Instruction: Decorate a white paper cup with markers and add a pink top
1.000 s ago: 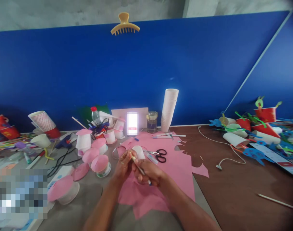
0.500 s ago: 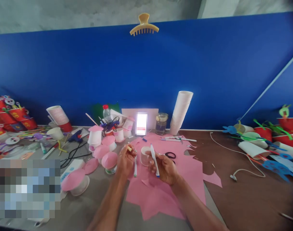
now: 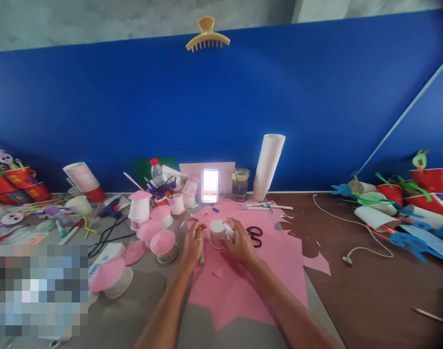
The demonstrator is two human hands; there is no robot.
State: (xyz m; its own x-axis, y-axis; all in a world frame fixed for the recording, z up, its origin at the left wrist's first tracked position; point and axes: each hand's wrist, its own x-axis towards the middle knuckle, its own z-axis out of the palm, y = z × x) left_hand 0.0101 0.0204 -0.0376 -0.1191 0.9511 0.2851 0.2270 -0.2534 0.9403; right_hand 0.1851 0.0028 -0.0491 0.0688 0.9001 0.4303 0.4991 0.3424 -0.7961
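Left hand: fingers closed on a pen, pinched at its upper end.
Pen axis: runs from the fingers toward the near table edge, tip low over the paper.
Right hand: fingers curled, seemingly around a white marker; grip partly blurred.
Marker axis: slants up and left from the hand, toward the cup.
Cup: small, white, on the pink paper, about midway between the left and right table edges; upright or inverted, cannot tell.
Key relation: cup directly between the two hands, left fingers just beside its left wall, right fingers touching or nearly touching its right wall; right hand nearer.
Scissors: on the paper just right of the right hand, apart from the cup.
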